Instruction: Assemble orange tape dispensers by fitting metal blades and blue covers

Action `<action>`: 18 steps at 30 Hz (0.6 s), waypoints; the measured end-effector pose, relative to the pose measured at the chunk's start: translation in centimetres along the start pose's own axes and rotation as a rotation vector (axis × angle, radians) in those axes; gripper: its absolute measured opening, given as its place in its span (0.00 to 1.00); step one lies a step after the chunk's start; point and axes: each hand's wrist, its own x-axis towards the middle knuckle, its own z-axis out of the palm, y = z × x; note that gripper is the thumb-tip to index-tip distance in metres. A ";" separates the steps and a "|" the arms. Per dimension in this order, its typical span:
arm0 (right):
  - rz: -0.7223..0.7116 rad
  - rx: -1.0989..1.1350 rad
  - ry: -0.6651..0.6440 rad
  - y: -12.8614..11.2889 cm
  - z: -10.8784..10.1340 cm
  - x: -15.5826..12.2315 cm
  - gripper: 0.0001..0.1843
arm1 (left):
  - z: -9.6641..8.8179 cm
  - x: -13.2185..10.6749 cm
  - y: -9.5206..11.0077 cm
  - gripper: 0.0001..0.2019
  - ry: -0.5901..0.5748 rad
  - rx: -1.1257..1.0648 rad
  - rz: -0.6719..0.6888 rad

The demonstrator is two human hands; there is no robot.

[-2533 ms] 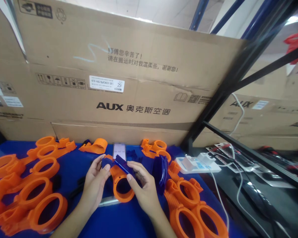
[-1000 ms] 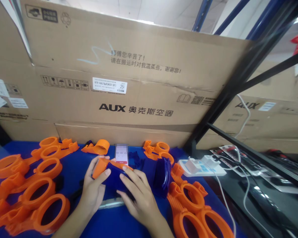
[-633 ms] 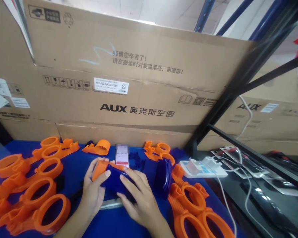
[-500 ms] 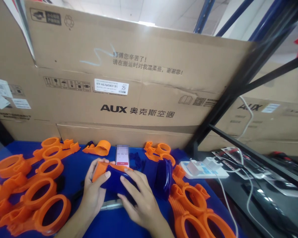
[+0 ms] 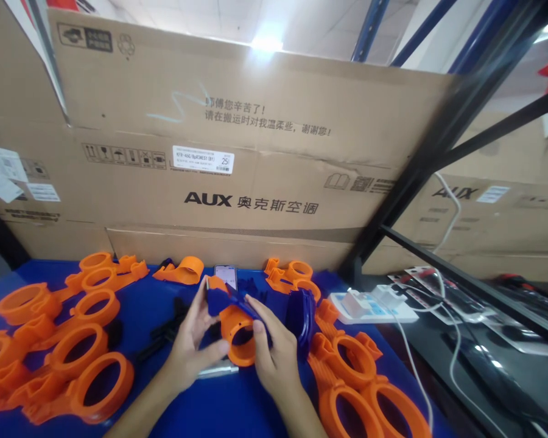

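A brown cardboard carton behind the blue surface (image 5: 178, 420) reads "AUX 奥克斯空调" (image 5: 251, 204); its white rectangular label (image 5: 203, 160) shows "KFR-46G" and "25". Between the hands, the right hand (image 5: 276, 350) grips a dark-blue plastic piece (image 5: 220, 302) against an orange plastic ring part (image 5: 231, 321); the left hand (image 5: 196, 334) touches the blue piece's left edge, thumb spread, its grip unclear.

An orange ring (image 5: 236, 317) is held up nearer the viewer than the phone (image 5: 225, 275), its round hole facing out. Against its upper part, a dark blue cover (image 5: 218, 302) sits tilted.
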 end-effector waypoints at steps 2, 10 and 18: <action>0.109 0.101 0.017 0.0 0.1 0.2 0.20 | 0.8 -0.4 -0.5 0.65 -0.064 0.035 -0.034; 0.237 0.331 -0.157 -0.5 0.1 0.9 0.25 | 1.6 -1.9 -0.4 0.69 0.108 -0.027 -0.134; 0.211 0.291 -0.101 -0.1 0.3 -0.1 0.30 | -4.5 0.9 9.0 0.37 0.574 0.226 -0.366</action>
